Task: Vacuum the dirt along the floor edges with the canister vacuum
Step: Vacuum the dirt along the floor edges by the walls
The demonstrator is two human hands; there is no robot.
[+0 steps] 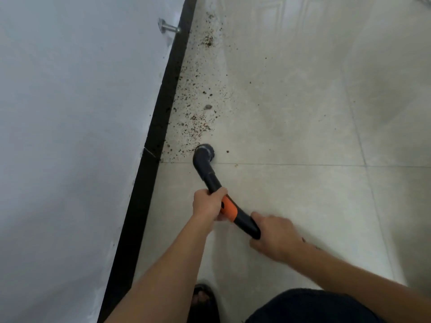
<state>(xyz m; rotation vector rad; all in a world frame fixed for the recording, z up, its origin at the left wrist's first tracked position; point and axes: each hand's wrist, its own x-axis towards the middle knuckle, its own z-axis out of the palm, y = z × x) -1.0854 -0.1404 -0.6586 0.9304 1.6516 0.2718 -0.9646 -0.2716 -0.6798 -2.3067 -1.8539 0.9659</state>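
While left hand (pixel 208 202) is gripping vacuum tube (pixel 210 177) at front of orange band (pixel 229 208), right hand (pixel 276 236) is clasping tube's rear end, fingers curled round it. Tube is angling forward and down. Round brush nozzle (pixel 205 150) is sitting on tiled floor (pixel 303 108) at near edge of dirt (pixel 198 113). Dirt is lying scattered along black skirting (pixel 158 127) under white wall (pixel 70 113). Metal door stop (pixel 169 27) is sticking out further up. Sandalled foot (pixel 202 299) is showing at bottom edge.
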